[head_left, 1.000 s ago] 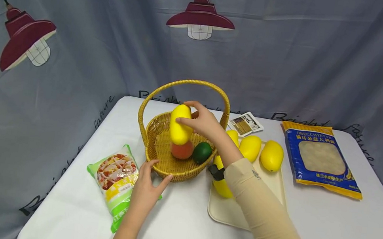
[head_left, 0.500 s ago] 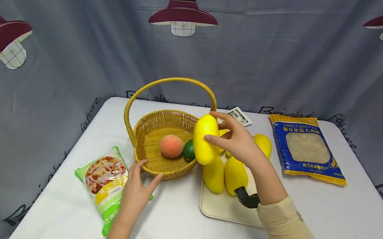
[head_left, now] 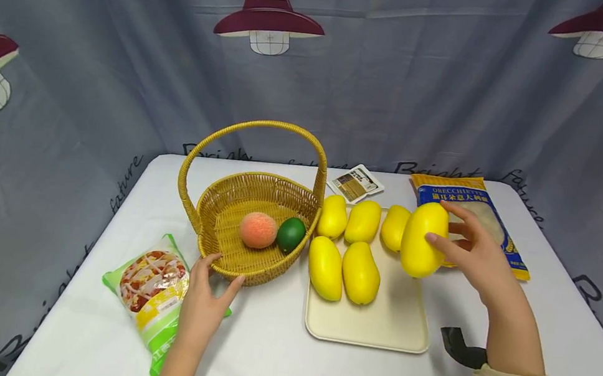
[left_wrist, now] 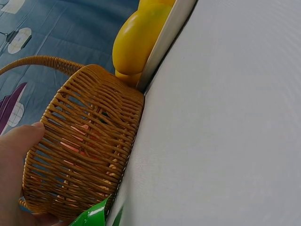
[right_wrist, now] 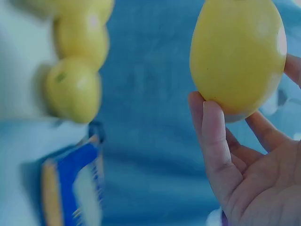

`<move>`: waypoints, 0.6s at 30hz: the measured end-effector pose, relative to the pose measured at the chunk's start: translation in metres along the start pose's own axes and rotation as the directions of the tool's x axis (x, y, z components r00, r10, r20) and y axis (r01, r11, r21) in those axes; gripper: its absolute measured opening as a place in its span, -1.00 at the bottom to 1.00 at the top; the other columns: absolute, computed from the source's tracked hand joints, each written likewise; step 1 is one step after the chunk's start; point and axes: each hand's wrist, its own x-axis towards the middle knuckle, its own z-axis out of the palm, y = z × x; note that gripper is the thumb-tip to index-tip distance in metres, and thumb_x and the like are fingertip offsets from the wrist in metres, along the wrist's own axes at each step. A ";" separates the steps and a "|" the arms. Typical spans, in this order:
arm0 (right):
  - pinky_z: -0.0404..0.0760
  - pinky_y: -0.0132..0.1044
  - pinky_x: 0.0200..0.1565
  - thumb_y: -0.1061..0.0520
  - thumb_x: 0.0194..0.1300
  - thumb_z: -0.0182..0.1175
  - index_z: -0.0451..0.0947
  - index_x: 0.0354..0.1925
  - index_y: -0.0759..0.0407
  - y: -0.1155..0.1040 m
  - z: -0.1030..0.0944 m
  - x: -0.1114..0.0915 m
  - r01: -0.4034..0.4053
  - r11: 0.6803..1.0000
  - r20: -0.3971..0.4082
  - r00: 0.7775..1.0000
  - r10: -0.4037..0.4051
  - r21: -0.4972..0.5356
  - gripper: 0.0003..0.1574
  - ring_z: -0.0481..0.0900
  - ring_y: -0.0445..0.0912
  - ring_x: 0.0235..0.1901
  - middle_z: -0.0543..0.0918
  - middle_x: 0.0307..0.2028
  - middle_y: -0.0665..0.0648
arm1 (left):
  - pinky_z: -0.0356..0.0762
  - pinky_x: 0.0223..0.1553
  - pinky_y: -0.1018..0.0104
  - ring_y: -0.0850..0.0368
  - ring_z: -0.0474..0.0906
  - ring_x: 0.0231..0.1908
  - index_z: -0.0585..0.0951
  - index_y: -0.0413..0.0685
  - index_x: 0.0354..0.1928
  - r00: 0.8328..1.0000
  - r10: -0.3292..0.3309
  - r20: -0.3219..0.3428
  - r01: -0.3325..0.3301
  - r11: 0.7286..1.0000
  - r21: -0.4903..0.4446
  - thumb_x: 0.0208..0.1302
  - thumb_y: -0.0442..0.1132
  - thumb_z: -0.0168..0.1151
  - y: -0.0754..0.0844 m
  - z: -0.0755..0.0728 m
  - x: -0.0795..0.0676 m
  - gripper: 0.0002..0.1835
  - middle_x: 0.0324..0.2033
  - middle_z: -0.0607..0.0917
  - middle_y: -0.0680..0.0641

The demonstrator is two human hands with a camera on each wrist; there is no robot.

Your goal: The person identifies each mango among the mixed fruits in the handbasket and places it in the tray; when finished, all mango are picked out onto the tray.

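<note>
My right hand [head_left: 471, 249] holds a yellow mango [head_left: 423, 240] up at the right side of the cream tray [head_left: 391, 334], the thumb on its near side and the fingers behind. In the right wrist view, fingertips grip the lower end of this mango [right_wrist: 237, 56]. My left hand [head_left: 201, 310] rests at the front rim of the woven basket [head_left: 263, 271], thumb and index finger spread apart. The left wrist view has the thumb [left_wrist: 23, 139] touching the wicker wall [left_wrist: 89, 146]. Inside the basket lie an orange-pink peach [head_left: 258, 230] and a dark green fruit [head_left: 291, 235].
Several more mangoes [head_left: 360, 274] lie on the tray, beside the basket. A green pasta bag [head_left: 153, 289] sits left of my left hand. Behind the raised mango is a blue orecchiette bag [head_left: 490, 214]. A small printed packet [head_left: 357, 183] lies at the back.
My right hand has carried the mango out from over the basket, rightward past the other mangoes to the tray's right side. The left hand stays at the basket's rim.
</note>
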 end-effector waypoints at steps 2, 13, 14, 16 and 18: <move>0.58 0.02 -0.11 -0.20 0.33 0.18 -0.03 0.51 -0.10 0.015 -0.002 -0.002 -0.028 1.000 0.010 1.000 0.028 -0.006 -0.05 0.36 0.29 0.09 0.25 0.27 0.44 | 0.42 0.05 -0.20 -0.14 0.34 0.22 0.21 0.11 0.34 1.000 -0.003 0.001 0.003 1.000 0.001 0.18 0.34 0.18 0.000 0.000 0.000 -0.20 0.35 0.20 -0.12; 0.57 0.02 -0.07 -0.26 0.25 0.24 0.09 0.46 0.00 0.061 0.025 0.007 -0.127 0.990 0.208 0.969 0.135 -0.052 -0.02 0.34 0.25 0.09 0.29 0.21 0.41 | 0.43 0.02 -0.21 -0.16 0.33 0.24 0.22 0.10 0.34 1.000 -0.004 -0.011 0.004 1.000 0.009 0.21 0.28 0.20 -0.002 -0.001 0.000 -0.23 0.36 0.19 -0.14; 0.58 -0.03 -0.09 -0.26 0.24 0.25 0.10 0.46 0.01 0.064 0.027 0.009 -0.136 0.989 0.222 0.964 0.145 -0.057 -0.02 0.37 0.23 0.06 0.31 0.20 0.40 | 0.43 0.03 -0.21 -0.16 0.33 0.24 0.22 0.10 0.34 1.000 -0.004 -0.009 0.004 1.000 0.007 0.21 0.28 0.20 -0.002 -0.001 0.000 -0.23 0.36 0.20 -0.14; 0.58 -0.09 -0.12 -0.27 0.23 0.25 0.11 0.45 0.02 0.068 0.030 0.011 -0.159 0.985 0.247 0.954 0.172 -0.072 -0.02 0.42 0.19 0.02 0.35 0.18 0.40 | 0.42 0.04 -0.20 -0.16 0.34 0.23 0.22 0.10 0.34 1.000 -0.004 -0.004 0.004 1.000 0.007 0.21 0.28 0.20 -0.001 0.000 0.000 -0.23 0.35 0.20 -0.14; 0.57 -0.14 -0.13 -0.28 0.22 0.25 0.11 0.45 0.04 0.071 0.033 0.013 -0.183 0.980 0.272 0.942 0.198 -0.078 0.00 0.45 0.16 -0.02 0.36 0.17 0.41 | 0.41 0.06 -0.20 -0.16 0.34 0.23 0.22 0.07 0.33 1.000 0.000 0.001 0.000 1.000 0.006 0.21 0.28 0.20 -0.001 0.000 0.000 -0.22 0.34 0.21 -0.15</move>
